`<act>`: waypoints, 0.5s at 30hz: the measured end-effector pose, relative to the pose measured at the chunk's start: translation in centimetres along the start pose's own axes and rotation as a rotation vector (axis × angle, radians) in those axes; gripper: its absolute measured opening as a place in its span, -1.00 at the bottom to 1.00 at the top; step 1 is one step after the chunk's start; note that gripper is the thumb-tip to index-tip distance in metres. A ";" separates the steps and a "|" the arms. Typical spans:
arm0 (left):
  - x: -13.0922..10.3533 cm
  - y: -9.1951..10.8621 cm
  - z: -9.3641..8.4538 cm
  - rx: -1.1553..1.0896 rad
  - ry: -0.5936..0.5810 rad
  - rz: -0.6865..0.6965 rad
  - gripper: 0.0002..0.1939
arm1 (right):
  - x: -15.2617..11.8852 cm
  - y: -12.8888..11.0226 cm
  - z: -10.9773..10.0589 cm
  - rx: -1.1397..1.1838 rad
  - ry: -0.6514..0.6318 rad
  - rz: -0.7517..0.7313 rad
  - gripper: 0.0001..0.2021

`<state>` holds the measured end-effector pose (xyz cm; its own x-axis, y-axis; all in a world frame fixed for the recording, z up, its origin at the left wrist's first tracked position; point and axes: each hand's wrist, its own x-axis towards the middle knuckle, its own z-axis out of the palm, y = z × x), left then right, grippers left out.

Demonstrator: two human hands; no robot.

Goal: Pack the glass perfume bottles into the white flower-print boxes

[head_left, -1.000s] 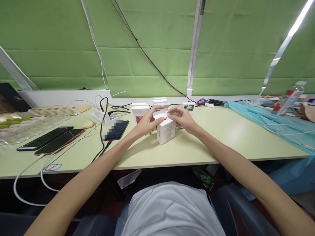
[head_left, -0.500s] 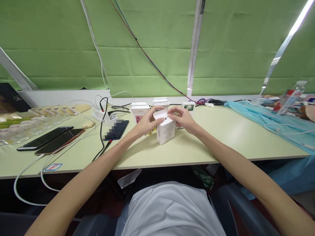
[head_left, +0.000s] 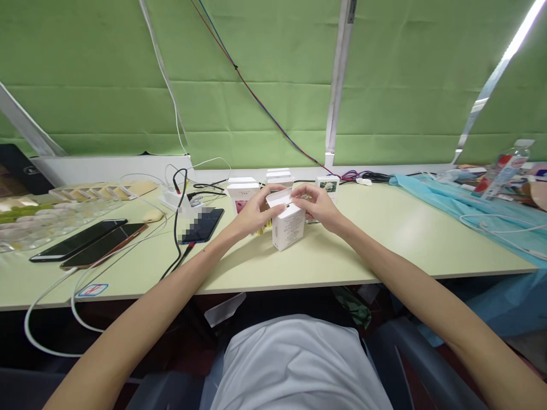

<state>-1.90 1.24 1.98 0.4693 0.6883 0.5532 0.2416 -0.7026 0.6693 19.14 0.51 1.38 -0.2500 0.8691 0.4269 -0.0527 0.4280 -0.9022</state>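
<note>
Two Hands at the Top of a White Box

A white box (head_left: 289, 232) was at the middle of the table (head_left: 354, 259), roughly upright, a small printed panel facing the person and a flap raised at its top. Whether its base touched the tabletop was hard to tell. The left hand (head_left: 255, 209) gripped it from ten o'clock, thumb over the near top edge. The right hand (head_left: 317, 206) came in at two o'clock, fingers curled and tips touching the top; whether they pinched the flap could not be told.

Around the box, a carton with a pink picture (head_left: 241, 192) stood between ten and eleven o'clock, pale cartons (head_left: 278, 174) at twelve, and a carton with a green picture (head_left: 328, 183) at one. A dark phone (head_left: 208, 225) lay at nine. At three o'clock was a blue sheet (head_left: 448, 212), with a clear bottle (head_left: 508, 168) leaning between two and three.
</note>
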 end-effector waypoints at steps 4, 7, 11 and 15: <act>0.0 0.1 0.0 -0.003 -0.004 -0.046 -0.49 | 0.0 -0.1 0.0 -0.009 0.005 0.003 -0.74; -0.1 0.1 0.1 -0.004 -0.009 -0.080 -0.48 | 0.0 -0.1 0.1 -0.006 0.003 0.002 -0.73; -0.2 0.0 0.1 -0.020 -0.008 -0.096 -0.47 | -0.1 -0.1 0.0 -0.009 -0.003 -0.001 -0.73; -0.1 0.1 0.1 -0.039 -0.018 -0.077 -0.47 | -0.1 -0.1 -0.1 -0.006 -0.009 -0.006 -0.73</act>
<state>-1.84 1.08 1.93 0.4662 0.7365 0.4901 0.2448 -0.6397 0.7286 19.21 0.43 1.44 -0.2579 0.8645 0.4313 -0.0488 0.4342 -0.8995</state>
